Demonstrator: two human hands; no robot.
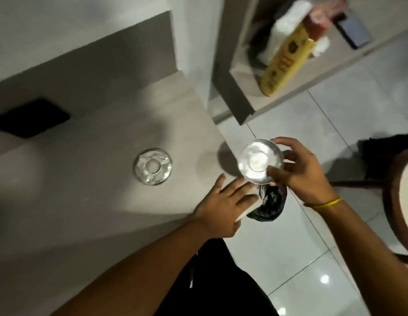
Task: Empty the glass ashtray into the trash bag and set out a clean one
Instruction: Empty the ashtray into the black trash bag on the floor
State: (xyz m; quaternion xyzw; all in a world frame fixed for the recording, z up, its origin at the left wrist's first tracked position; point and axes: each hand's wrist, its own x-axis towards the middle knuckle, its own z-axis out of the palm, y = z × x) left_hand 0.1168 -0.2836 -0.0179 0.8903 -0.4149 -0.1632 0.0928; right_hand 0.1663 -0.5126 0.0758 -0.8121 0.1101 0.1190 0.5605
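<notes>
One round glass ashtray [152, 166] rests on the grey countertop [89, 201], near its right end. My right hand [305, 172] grips a second glass ashtray [260, 161] in the air, just beyond the counter's right corner and above a black trash bag [270, 202]. The bag hangs below the counter edge, partly hidden by both hands. My left hand [223, 206] lies flat with fingers spread on the counter's front right corner, next to the bag. Whether the held ashtray has anything in it is too blurred to tell.
A black rectangular object [29, 118] sits at the counter's left. A low shelf [287, 87] at the back right holds a yellow box [287, 58], white packs and a phone. A round wooden stool [403, 201] stands at the right on the white tiled floor.
</notes>
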